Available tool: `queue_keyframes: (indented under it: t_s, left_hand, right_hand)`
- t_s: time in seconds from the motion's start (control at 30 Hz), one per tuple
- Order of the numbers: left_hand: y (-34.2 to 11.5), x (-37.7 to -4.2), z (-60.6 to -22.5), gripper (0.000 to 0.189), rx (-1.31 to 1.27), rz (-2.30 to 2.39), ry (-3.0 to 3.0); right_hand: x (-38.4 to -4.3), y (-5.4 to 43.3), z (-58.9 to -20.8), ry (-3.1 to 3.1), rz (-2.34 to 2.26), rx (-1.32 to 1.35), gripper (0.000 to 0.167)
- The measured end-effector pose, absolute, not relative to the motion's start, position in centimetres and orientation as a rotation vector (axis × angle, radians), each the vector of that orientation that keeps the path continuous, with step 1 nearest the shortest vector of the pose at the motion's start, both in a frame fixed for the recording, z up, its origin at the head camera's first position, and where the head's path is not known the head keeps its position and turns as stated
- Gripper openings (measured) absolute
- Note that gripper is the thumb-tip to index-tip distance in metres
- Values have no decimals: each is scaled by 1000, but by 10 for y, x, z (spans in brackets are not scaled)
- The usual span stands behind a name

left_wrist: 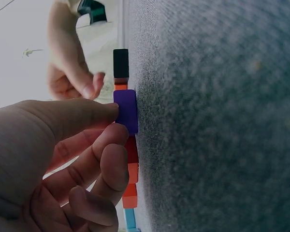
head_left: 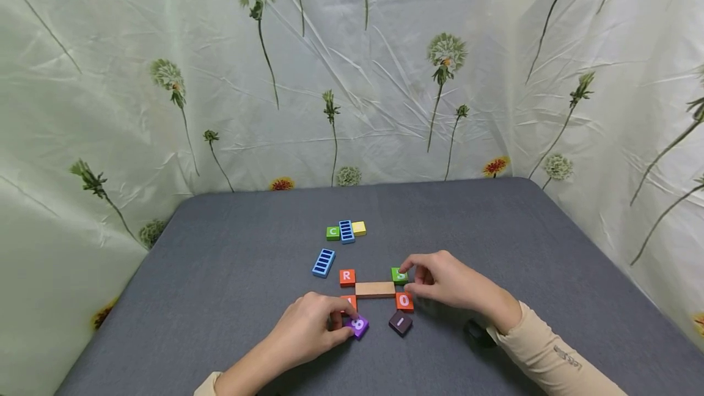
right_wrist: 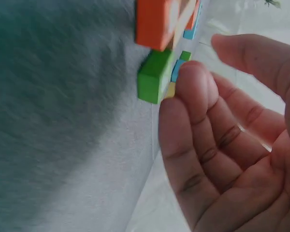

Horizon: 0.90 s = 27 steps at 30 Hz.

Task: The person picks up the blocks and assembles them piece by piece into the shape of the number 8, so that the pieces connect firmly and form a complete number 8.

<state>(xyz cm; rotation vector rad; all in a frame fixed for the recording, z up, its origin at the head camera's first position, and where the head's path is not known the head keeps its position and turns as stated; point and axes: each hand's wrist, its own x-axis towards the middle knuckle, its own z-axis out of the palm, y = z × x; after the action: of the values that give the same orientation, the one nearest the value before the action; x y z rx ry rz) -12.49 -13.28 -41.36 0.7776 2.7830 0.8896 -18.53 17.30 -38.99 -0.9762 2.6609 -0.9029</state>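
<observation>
Across the back I saw flower-printed cloth (head_left: pixel 352 66), and before it the grey table (head_left: pixel 247 225). The person's left hand (head_left: pixel 305 329) had a narrow pinch, thumb and finger on the purple tile (head_left: pixel 359 326). The right hand (head_left: pixel 453 280) held nothing, thumb and fingers parted by the green tile (head_left: pixel 396 278); I couldn't tell whether a fingertip touched it. The wooden bar (head_left: pixel 375 289) lay between the tiles, with a striped blue tile (head_left: pixel 323 263) farther off to the left. Smaller still, the dark tile (head_left: pixel 399 323) sat near the purple one, on the table's near side.

Pale flower-print cloth (head_left: pixel 220 35), gray table (head_left: pixel 247 231)
</observation>
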Motion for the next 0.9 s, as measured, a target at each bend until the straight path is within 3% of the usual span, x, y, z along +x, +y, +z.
queue_keyframes:
  t_s: [0.43, 0.9]
  left_hand:
    - [-133, -127, -413, 13, 754, 917, 2726]
    - [-135, -129, -414, 12, 744, 929, 2722]
  right_hand:
    - [-237, 134, -371, 2526, -881, -1009, 27]
    - [-270, 86, -383, 2446, -799, -1059, 27]
